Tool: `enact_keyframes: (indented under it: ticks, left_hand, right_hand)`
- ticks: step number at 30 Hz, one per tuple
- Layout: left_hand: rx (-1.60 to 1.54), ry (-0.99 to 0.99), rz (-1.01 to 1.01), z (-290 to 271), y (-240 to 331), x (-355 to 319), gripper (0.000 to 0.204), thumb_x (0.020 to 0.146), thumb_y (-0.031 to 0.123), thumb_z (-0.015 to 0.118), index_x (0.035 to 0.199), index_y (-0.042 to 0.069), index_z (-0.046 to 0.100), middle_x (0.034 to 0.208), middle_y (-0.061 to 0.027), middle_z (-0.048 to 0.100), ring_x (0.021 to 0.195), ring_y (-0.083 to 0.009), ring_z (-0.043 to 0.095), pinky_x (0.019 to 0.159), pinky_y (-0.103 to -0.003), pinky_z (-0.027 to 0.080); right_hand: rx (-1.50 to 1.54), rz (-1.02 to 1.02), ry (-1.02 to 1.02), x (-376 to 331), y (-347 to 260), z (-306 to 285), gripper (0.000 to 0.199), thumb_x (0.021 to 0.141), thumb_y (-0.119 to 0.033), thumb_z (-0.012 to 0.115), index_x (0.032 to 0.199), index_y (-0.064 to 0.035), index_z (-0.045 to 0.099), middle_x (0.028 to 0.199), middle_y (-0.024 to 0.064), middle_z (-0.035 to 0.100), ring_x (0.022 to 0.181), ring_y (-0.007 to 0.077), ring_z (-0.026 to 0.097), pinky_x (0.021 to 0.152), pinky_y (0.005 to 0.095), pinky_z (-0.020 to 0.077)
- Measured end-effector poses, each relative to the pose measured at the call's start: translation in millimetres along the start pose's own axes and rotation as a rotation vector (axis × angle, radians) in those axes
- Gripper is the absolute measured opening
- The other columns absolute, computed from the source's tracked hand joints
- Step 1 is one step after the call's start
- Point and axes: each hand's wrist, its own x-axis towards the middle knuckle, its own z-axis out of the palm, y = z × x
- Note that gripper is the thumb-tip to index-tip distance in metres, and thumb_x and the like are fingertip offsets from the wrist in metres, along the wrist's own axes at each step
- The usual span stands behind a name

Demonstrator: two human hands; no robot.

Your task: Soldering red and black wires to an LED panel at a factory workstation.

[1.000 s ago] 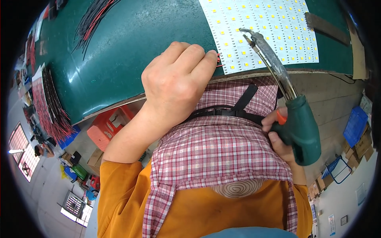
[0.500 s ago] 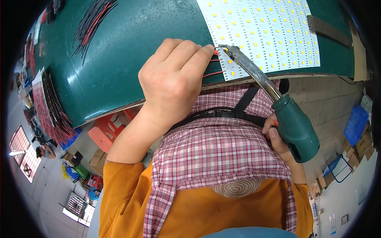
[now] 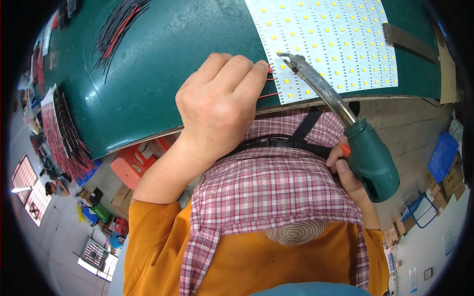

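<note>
A white LED board [image 3: 316, 79], dotted with rows of small yellow squares, lies on the green table. My left hand [image 3: 217, 101] is closed at the board's left edge, its fingertips pinched on a red wire, mostly hidden by the hand. Short red wires [image 3: 269, 95] reach from under that hand to the board's edge. In my right hand [image 3: 349, 178] is a soldering iron [image 3: 373, 160] with a green handle, an orange trigger and a long metal barrel. Its bent tip is over the board near my left fingertips; whether it touches cannot be told.
Loose black and red wires [image 3: 118, 34] lie at the table's far left. More red and black wire bundles [image 3: 64, 133] hang over its left edge. A dark flat bar [image 3: 410, 43] meets the board's right side. Below the table stands an orange-red plastic stool [image 3: 129, 167].
The soldering iron has shifted slightly right, its tip moving from the board's left edge farther over the board. My left hand, still closed, sits a little lower and farther right in view.
</note>
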Motion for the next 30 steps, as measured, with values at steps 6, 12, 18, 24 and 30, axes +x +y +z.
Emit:
enact_keyframes:
  ticks: [6, 12, 18, 24, 30]
  left_hand:
    - [-0.073, 0.062, -0.029, -2.3, -15.4, 7.4, 0.018, 0.066, 0.000, 0.063, 0.083, 0.006, 0.067, 0.074, -0.0036, 0.058, 0.068, -0.0212, 0.057, 0.055, -0.031, 0.047]
    - [-0.044, 0.071, -0.011, 5.7, -15.6, 8.1, 0.022, 0.066, -0.007, 0.068, 0.084, 0.006, 0.069, 0.071, -0.0039, 0.060, 0.065, -0.0194, 0.056, 0.055, -0.029, 0.046]
    - [0.017, 0.123, 0.048, 11.3, -18.9, 7.6, 0.017, 0.063, 0.005, 0.064, 0.079, 0.008, 0.068, 0.071, -0.0015, 0.056, 0.067, -0.0173, 0.057, 0.053, -0.028, 0.046]
    - [0.041, 0.132, 0.057, 12.8, -18.5, 5.8, 0.016, 0.063, 0.006, 0.065, 0.078, 0.008, 0.067, 0.071, -0.0013, 0.056, 0.067, -0.0171, 0.057, 0.053, -0.028, 0.046]
    - [-0.018, 0.103, 0.016, 9.3, -19.6, 7.8, 0.015, 0.066, 0.003, 0.064, 0.080, 0.008, 0.067, 0.072, -0.0017, 0.056, 0.066, -0.0182, 0.056, 0.053, -0.029, 0.046]
  right_hand:
    - [0.084, 0.137, 0.097, -3.8, 10.2, 5.3, 0.048, 0.088, -0.031, 0.062, 0.125, -0.0034, 0.047, 0.075, 0.0055, 0.060, 0.069, 0.0126, 0.055, 0.067, 0.0279, 0.0457]
    - [0.032, 0.134, 0.061, 13.5, -10.7, 10.0, 0.029, 0.087, -0.031, 0.063, 0.094, -0.0049, 0.056, 0.074, 0.0042, 0.060, 0.071, 0.0128, 0.055, 0.069, 0.0290, 0.0465]
    - [0.420, 0.318, 0.087, 8.7, 4.2, 8.0, 0.023, 0.087, -0.028, 0.062, 0.089, -0.0048, 0.056, 0.075, 0.0040, 0.059, 0.070, 0.0128, 0.055, 0.069, 0.0284, 0.0463]
    - [0.121, 0.064, 0.002, 15.3, -13.1, 3.9, 0.039, 0.088, -0.025, 0.060, 0.119, -0.0028, 0.051, 0.077, 0.0055, 0.059, 0.067, 0.0124, 0.054, 0.063, 0.0253, 0.0448]
    - [0.065, 0.057, 0.012, 17.4, -14.0, 7.0, 0.049, 0.088, -0.025, 0.059, 0.129, -0.0034, 0.044, 0.078, 0.0057, 0.060, 0.066, 0.0096, 0.052, 0.060, 0.0241, 0.0436]
